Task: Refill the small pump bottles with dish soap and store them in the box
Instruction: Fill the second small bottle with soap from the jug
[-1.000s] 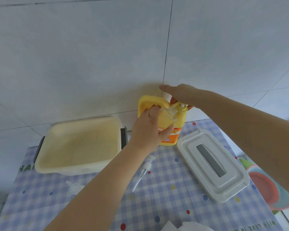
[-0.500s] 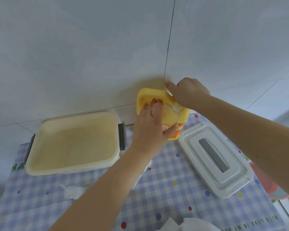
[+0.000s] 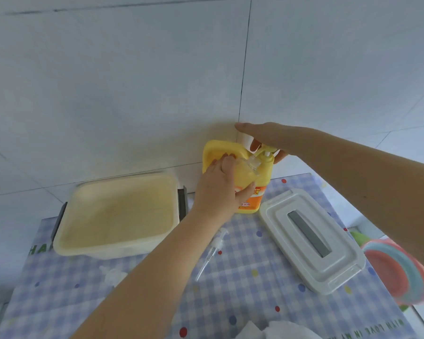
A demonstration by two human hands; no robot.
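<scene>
At frame centre, my left hand grips a small clear bottle against the yellow soap jug. My right hand presses flat, fingers straight, on its pump.

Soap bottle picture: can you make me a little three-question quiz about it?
1. True or false: the white lid is on the cream box.
2. Which hand holds the small clear bottle? A left hand B right hand
3. What lies on the checked cloth between box and lid?

Key: 1 false, it lies beside it. 2 A, left hand; right hand presses the yellow soap bottle pump. 3 A loose pump head.
</scene>
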